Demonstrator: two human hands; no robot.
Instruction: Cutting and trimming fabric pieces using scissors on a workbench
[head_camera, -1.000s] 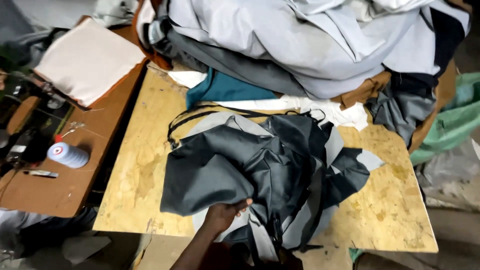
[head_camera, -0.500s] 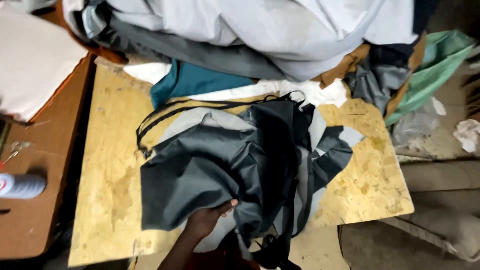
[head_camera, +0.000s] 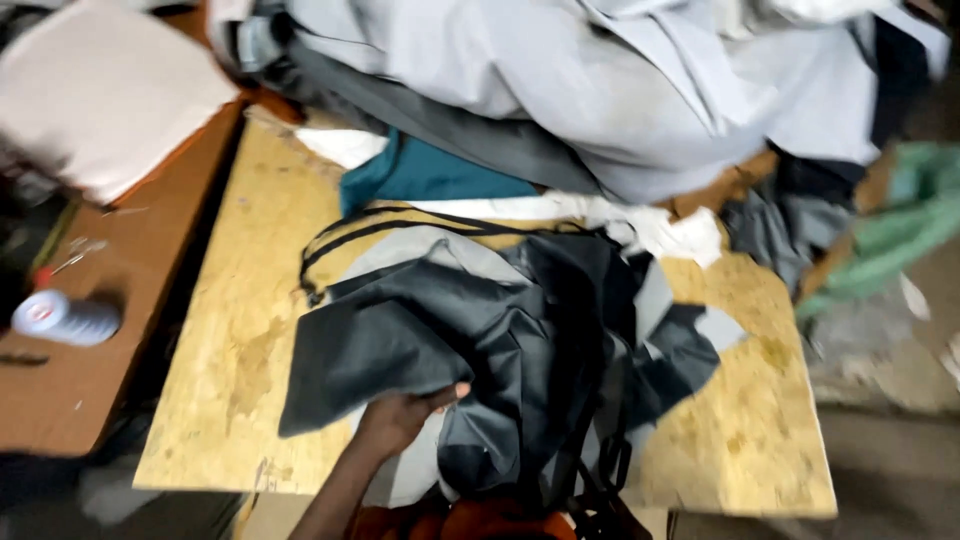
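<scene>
Left hand (head_camera: 405, 418) is gripping the near-left edge of the dark grey and light grey fabric bundle with black straps (head_camera: 500, 340), fingers curled shut under the cloth, thumb pressing on top. Right hand isn't showing in view, so I cannot tell its state.

The bundle is lying across the middle of the pale chipboard table (head_camera: 240, 340), spilling over the near edge toward the person. Thin black strap loop (head_camera: 330, 240) is trailing toward the far-left corner.

Handling, as I judge it: soft, floppy, light, somewhat slick woven stuff; it's going to sag and slide rather than hold shape. Best hold is a bunched fold or a seam edge, not a single layer. The straps are likely to snag.

Around it: a grey and white cloth heap (head_camera: 600, 90) piling along the far edge, a teal cloth piece (head_camera: 430, 175) poking out beneath. A white thread spool (head_camera: 62, 318) is lying on the brown wooden side table (head_camera: 60, 410) off the left edge.
</scene>
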